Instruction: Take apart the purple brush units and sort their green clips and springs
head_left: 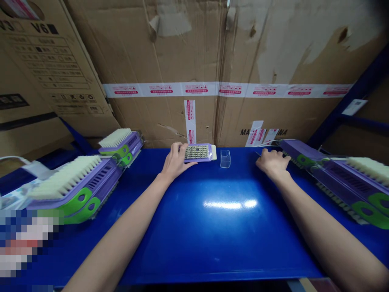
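Note:
My left hand (174,160) rests at the far middle of the blue table (212,227), its fingers closed round the left end of a small purple brush block (199,153) with pale bristle tufts facing up. Just right of the block stands a small clear plastic cup (225,158). My right hand (272,162) lies knuckles-up at the far right, fingers curled, pinching a thin metal pin-like tool (258,154) whose tip pokes out to the left.
Stacked purple-and-green brushes with white bristles lie on the left (82,182) and on the right (349,178). Large taped cardboard boxes (212,73) wall off the back. A blue rack post (349,105) rises at the right.

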Action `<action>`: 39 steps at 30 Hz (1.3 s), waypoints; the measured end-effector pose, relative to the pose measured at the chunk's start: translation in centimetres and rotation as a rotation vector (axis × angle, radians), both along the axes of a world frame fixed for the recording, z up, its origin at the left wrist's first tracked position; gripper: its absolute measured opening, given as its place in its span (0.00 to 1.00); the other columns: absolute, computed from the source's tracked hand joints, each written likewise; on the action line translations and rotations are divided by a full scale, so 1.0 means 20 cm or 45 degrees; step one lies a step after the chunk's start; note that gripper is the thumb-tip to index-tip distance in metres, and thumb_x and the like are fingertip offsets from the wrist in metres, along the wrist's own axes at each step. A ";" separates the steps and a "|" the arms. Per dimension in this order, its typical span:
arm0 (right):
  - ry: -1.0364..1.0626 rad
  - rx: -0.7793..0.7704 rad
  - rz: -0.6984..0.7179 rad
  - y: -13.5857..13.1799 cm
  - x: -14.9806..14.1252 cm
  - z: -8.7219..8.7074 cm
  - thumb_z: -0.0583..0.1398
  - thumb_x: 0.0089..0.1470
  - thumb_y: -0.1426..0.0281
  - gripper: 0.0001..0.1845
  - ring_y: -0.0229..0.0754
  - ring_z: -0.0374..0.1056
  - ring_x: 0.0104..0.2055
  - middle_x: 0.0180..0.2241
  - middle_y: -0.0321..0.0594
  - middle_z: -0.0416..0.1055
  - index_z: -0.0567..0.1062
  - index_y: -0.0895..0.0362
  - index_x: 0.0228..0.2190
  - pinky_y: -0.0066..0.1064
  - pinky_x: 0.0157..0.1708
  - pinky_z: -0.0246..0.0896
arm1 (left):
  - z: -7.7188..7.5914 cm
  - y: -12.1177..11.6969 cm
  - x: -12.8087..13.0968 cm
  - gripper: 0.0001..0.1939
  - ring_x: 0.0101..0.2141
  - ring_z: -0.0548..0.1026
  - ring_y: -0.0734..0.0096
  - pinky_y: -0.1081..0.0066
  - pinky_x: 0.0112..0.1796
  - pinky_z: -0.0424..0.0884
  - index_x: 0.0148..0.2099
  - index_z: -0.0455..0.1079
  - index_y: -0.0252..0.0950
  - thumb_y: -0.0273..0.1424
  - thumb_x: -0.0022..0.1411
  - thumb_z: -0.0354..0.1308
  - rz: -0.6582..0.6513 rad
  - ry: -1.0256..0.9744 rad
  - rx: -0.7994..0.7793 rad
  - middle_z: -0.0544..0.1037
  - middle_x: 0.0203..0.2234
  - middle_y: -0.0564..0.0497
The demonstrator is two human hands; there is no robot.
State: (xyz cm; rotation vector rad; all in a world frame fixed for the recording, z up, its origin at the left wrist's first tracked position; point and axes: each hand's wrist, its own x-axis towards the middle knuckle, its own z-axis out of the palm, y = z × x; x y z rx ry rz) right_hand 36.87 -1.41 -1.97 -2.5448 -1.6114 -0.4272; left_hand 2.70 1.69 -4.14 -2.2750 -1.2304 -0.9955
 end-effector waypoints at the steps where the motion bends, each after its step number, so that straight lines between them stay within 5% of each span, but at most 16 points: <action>1: 0.023 -0.043 -0.017 0.00 0.01 0.00 0.52 0.54 0.69 0.19 0.59 0.66 0.48 0.44 0.61 0.70 0.73 0.64 0.44 0.50 0.44 0.57 | 0.00 0.00 0.00 0.40 0.48 0.68 0.53 0.54 0.44 0.74 0.58 0.51 0.39 0.44 0.49 0.67 -0.006 0.002 -0.001 0.61 0.46 0.43; 7: -0.009 -0.144 0.058 0.00 0.02 -0.01 0.56 0.52 0.71 0.19 0.56 0.68 0.47 0.43 0.57 0.71 0.72 0.62 0.46 0.47 0.44 0.58 | -0.02 0.02 0.02 0.46 0.53 0.64 0.47 0.48 0.51 0.67 0.62 0.47 0.38 0.38 0.48 0.70 -0.071 -0.030 -0.038 0.59 0.49 0.39; 12: -0.022 -0.146 0.116 -0.01 -0.02 0.01 0.55 0.53 0.73 0.17 0.55 0.69 0.46 0.44 0.58 0.69 0.73 0.63 0.45 0.45 0.43 0.60 | -0.02 0.02 0.01 0.40 0.54 0.63 0.47 0.49 0.52 0.66 0.62 0.52 0.36 0.36 0.51 0.67 -0.077 -0.029 -0.093 0.59 0.50 0.38; 22: 0.000 0.079 0.400 -0.06 -0.16 0.08 0.46 0.60 0.71 0.23 0.51 0.72 0.38 0.45 0.55 0.66 0.68 0.55 0.54 0.36 0.30 0.62 | 0.01 0.00 0.02 0.35 0.54 0.63 0.47 0.48 0.52 0.65 0.56 0.57 0.35 0.44 0.52 0.65 -0.155 0.084 -0.044 0.61 0.53 0.36; 30: 0.001 0.139 0.673 -0.13 -0.30 0.13 0.46 0.60 0.70 0.24 0.48 0.71 0.41 0.46 0.47 0.72 0.67 0.53 0.55 0.32 0.33 0.61 | 0.05 -0.04 0.04 0.32 0.53 0.64 0.47 0.51 0.49 0.64 0.57 0.59 0.37 0.33 0.52 0.66 -0.056 0.294 -0.089 0.65 0.53 0.37; 39: 0.013 0.075 0.799 -0.14 -0.32 0.15 0.46 0.61 0.66 0.24 0.46 0.72 0.41 0.43 0.41 0.75 0.67 0.47 0.56 0.30 0.31 0.60 | 0.07 -0.08 0.09 0.39 0.48 0.66 0.45 0.54 0.44 0.63 0.58 0.64 0.31 0.56 0.55 0.55 -0.020 0.364 -0.052 0.68 0.51 0.32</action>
